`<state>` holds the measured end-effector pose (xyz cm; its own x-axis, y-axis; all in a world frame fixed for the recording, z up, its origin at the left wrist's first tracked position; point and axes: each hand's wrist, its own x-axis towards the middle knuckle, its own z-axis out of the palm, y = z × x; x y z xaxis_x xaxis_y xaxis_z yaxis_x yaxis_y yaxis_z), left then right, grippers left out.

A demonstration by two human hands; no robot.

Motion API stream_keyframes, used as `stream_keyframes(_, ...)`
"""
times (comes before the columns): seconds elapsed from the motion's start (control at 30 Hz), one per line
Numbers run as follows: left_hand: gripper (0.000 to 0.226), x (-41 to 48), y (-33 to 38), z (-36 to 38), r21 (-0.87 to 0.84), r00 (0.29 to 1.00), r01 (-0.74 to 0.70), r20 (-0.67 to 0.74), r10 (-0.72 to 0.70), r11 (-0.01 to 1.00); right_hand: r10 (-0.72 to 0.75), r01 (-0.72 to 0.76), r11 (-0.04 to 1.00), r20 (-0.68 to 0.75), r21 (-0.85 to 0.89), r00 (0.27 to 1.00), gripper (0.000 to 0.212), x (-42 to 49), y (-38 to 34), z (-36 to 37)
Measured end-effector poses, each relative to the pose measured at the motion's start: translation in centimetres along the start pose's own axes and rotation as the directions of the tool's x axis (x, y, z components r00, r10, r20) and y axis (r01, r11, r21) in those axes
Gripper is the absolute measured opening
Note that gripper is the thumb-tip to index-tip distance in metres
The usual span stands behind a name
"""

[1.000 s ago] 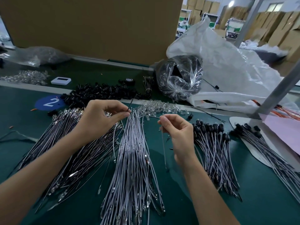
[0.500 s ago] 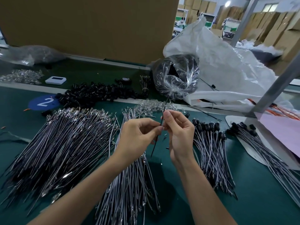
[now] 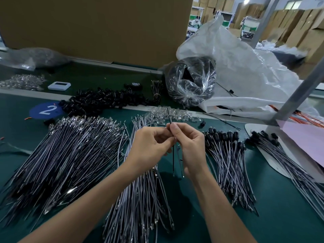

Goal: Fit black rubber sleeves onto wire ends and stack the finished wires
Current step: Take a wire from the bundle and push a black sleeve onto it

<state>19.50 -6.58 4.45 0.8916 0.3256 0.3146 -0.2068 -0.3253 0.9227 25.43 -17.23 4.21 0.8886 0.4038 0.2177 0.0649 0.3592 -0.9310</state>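
Closest to me, a pile of grey wires lies on the green table, and it runs under my two arms. Just past it, my hands meet in the middle.

My left hand has its fingers curled in. Its thumb and first finger pinch a thin dark wire. My right hand is curled too and pinches the same wire a bit higher, with the thumb on top. The wire stands almost straight up. Its top pokes out above my fingertips and its lower part hangs down between my wrists. A lighter strand hangs beside it under my right hand. I cannot tell which fingers hold that one.

On the left lies a much bigger pile of wires with shiny tips. On the right is a stack of finished wires with black ends. Farther right, a second stack lies partly on a white board, next to pink paper.

Behind my hands is a little heap of clear bits. Past that I see a heap of loose black rubber sleeves and a blue sticker with a 2. Farther back are a small white box, a clear bag of black parts, a big white bag and a brown cardboard wall.
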Motion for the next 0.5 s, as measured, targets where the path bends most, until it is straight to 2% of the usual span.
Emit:
stream_keyframes(0.07, 0.013, 0.2, 0.2, -0.2, 0.016, 0.999, 0.017, 0.036, -0.017, 1.0, -0.009, 0.009, 1.0, 0.0, -0.017, 1.0, 0.014, 0.1, 0.2, -0.1)
stream_keyframes(0.13, 0.005, 0.8, 0.7, -1.0, 0.036, 0.985, 0.052, 0.164, -0.057, 0.998, -0.043, 0.041, 0.999, -0.071, -0.031, 0.997, 0.013, 0.3, 0.5, -0.3)
stream_keyframes(0.2, 0.008, 2.5, 0.6, -2.8, 0.179, 0.975, 0.019, 0.215, -0.058, 0.984, -0.149, 0.13, 0.985, -0.189, -0.112, 0.971, 0.013, 0.5, 0.7, -0.6)
stream_keyframes(0.23, 0.01, 4.0, 0.3, -4.0, 0.298, 0.983, -0.001, 0.173, -0.053, 0.954, -0.248, 0.196, 0.954, -0.228, -0.226, 0.942, 0.014, 0.5, 0.9, -0.8)
stream_keyframes(0.3, 0.022, 7.5, -1.0, -6.6, 0.567, 0.996, 0.05, 0.029, -0.081, 0.822, -0.464, 0.336, 0.802, -0.159, -0.495, 0.872, 0.014, 0.2, 1.6, -0.7)
stream_keyframes(0.37, 0.036, 10.7, -3.1, -9.0, 0.759, 0.977, 0.209, -0.136, -0.164, 0.616, -0.567, 0.438, 0.643, -0.006, -0.628, 0.824, 0.011, -0.1, 2.5, 0.0)
stream_keyframes(0.43, 0.037, 12.6, -5.2, -10.6, 0.84, 0.954, 0.28, -0.191, -0.229, 0.464, -0.602, 0.477, 0.558, 0.065, -0.679, 0.796, 0.007, -0.1, 3.3, 0.5)
stream_keyframes(0.5, 0.026, 13.6, -6.7, -11.4, 0.861, 0.956, 0.269, -0.184, -0.229, 0.432, -0.593, 0.477, 0.543, 0.086, -0.691, 0.8, 0.004, 0.0, 3.8, 0.9)
